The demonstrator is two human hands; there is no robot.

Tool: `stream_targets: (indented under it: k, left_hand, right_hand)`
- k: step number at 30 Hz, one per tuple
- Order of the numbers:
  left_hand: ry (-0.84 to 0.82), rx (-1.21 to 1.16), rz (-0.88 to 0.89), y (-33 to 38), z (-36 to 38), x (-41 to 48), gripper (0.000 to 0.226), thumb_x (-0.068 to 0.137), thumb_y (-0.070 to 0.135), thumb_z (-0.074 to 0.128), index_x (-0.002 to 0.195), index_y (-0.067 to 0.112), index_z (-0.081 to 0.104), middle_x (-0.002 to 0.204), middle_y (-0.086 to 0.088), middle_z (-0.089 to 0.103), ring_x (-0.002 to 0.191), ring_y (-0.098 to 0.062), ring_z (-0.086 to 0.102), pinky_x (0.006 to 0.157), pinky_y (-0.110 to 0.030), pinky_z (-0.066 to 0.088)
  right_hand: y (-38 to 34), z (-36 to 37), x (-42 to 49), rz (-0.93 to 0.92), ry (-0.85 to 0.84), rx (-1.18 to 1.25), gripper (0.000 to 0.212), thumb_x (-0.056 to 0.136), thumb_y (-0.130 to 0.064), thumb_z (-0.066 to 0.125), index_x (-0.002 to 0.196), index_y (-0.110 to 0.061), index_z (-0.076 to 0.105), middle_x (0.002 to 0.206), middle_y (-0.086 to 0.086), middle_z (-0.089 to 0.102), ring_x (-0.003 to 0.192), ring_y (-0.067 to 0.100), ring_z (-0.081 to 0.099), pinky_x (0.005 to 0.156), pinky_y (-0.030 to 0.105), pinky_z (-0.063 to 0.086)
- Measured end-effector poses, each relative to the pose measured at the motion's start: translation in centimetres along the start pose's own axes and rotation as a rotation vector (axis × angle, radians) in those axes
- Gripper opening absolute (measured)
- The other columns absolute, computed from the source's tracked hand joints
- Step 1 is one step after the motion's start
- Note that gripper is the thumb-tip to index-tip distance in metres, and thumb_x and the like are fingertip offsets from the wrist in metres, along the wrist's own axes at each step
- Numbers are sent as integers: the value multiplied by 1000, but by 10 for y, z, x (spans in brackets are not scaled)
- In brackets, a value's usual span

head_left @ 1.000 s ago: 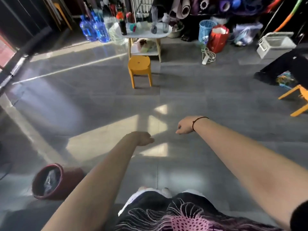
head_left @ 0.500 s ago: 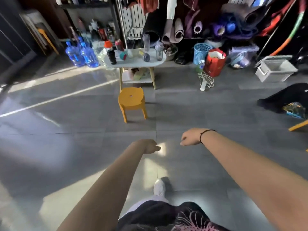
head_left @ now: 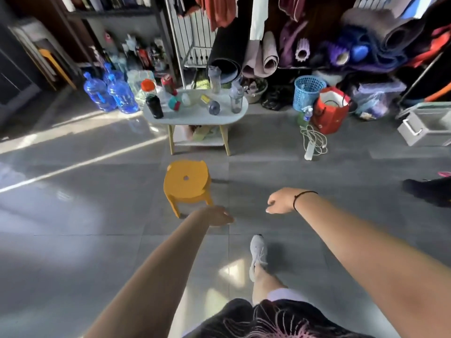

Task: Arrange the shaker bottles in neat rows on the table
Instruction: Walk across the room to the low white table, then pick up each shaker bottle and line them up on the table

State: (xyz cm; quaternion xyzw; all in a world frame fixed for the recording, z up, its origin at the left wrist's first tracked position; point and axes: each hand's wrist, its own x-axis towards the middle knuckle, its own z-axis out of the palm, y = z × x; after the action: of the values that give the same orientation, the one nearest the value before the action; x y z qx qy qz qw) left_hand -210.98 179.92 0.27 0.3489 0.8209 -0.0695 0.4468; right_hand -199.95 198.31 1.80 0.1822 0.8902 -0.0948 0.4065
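From the head view, both arms reach out in front of the body over bare grey floor, with one foot planted ahead, so the step in hand looks like the approach: no bottle is within reach. The left hand (head_left: 216, 215) is empty, its fingers loosely curled with the tips pointing forward; the right hand (head_left: 280, 200), a dark band at its wrist, is also empty, fingers drooping and half curled rather than gripping. The shaker bottles (head_left: 192, 98) stand well apart from both hands, scattered in no order on the small white desk (head_left: 195, 117) against the cluttered far wall: a black bottle (head_left: 154, 106) at the left end, a clear bottle (head_left: 235, 100) at the right end, another clear one behind it, and at least one small one that seems to lie on its side near the middle. A yellow stool (head_left: 186, 182) stands on the floor between the person and the desk, just ahead of the left hand. The next move would call for getting past or onto that stool, within arm's reach of the desk, then standing up any tipped bottle and grouping them into straight lines.
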Motion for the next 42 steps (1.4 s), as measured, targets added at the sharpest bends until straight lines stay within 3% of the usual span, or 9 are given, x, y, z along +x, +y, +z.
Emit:
stream_targets:
  k: [3,6,10,16,25,28,32,36,42]
  left_hand:
    - [24,-66,-16,7,-64,54,56,98,46,41,147,19,40,157,-3,32,145,-24,29,117,-35,21]
    - [20,-155,-31,17,-128,94,51,100,37,42,143,8,43,150,-11,43,137,-26,41,110,-31,31]
    - [34,-201,-35,25,-206,134,51,102,35,38,147,10,39,152,-10,40,139,-25,37,110,-29,29]
    - [41,-231,-76,10,-294,207,54,88,47,51,129,13,58,137,-9,57,123,-27,54,102,-32,41]
    - [114,-240,-115,-42,-446,321,60,95,42,51,148,20,38,156,-4,35,140,-24,36,113,-31,27]
    - [114,-256,-96,-53,-494,355,57,95,38,51,148,21,37,152,-5,37,128,-22,46,102,-26,35]
    - [111,-221,-123,-55,-539,393,58,94,43,52,147,26,37,153,-7,36,137,-25,38,108,-28,30]
    - [104,-300,-124,-48,-585,429,55,96,34,54,146,17,39,147,-10,45,132,-26,47,109,-27,32]
    - [176,-373,-148,-39,-643,450,51,98,30,49,146,15,40,150,-9,42,133,-23,44,107,-31,34]
  right_hand:
    - [35,-66,61,-38,19,-16,46,96,-44,40,120,-12,62,129,8,61,116,28,57,91,33,43]
    - [66,-131,105,-21,-4,-33,46,95,-45,41,124,-15,61,133,5,59,120,26,55,95,33,43]
    - [92,-211,156,-38,5,-55,48,95,-46,42,129,-16,60,137,4,56,124,25,53,100,33,42]
    - [100,-304,235,-93,-12,-55,49,96,-46,42,133,-16,56,138,5,55,128,26,50,106,36,41]
    - [115,-428,355,-94,-4,15,45,94,-44,46,125,-15,62,130,6,62,119,26,56,101,36,46]
    - [120,-468,388,-82,40,89,51,93,-44,49,137,-19,51,140,8,52,126,27,50,105,38,43]
    - [127,-514,424,-107,-9,99,62,93,-43,50,149,-21,33,150,9,40,134,28,42,106,34,37]
    - [135,-571,461,-178,-12,29,49,96,-40,46,139,-15,45,146,13,44,130,30,45,96,32,38]
    - [144,-629,499,-244,34,22,47,95,-41,47,135,-17,51,137,10,53,120,28,52,90,31,41]
